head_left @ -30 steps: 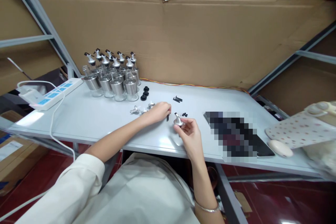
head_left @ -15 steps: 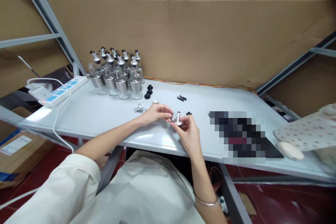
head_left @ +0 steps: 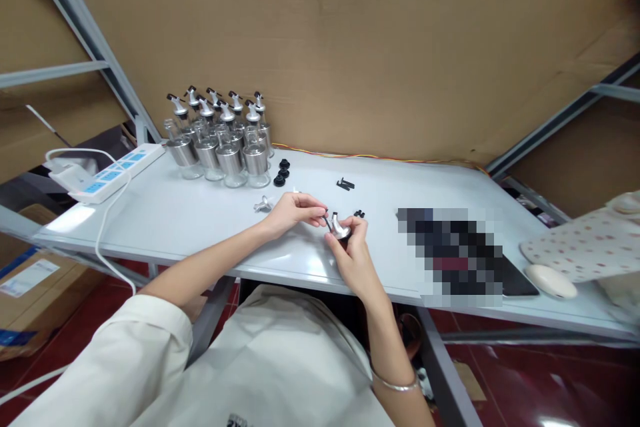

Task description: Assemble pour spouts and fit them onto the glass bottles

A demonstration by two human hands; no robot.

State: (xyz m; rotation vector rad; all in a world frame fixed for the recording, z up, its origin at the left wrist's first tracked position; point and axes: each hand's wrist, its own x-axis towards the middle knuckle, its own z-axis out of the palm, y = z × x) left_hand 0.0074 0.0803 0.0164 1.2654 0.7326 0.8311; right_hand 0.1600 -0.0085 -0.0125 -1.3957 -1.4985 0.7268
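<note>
My right hand (head_left: 356,250) is closed round a silver pourer spout (head_left: 341,228), its narrow neck tilted up and to the left. Between the fingertips of my left hand (head_left: 299,212) is a small, thin black lever (head_left: 327,220), right beside the spout; whether the two touch I cannot tell. Another silver spout (head_left: 262,204) lies on the table left of my left hand, and a further pale part behind that hand is mostly hidden. Small black pieces (head_left: 359,213) lie just beyond my right hand. Farther back are several flat black levers (head_left: 346,184).
Several glass bottles with steel bands (head_left: 231,163) stand at the back left, some topped with spouts. Black stoppers (head_left: 283,173) lie beside them. A power strip (head_left: 120,173) with a white cable is at the left edge. A blurred-out dark item (head_left: 457,253) and a white oval object (head_left: 551,281) lie right.
The spout in my right hand has tipped from nearly upright to a leftward slant. My left fingers have shifted slightly, and the black lever shows more clearly against the spout.
</note>
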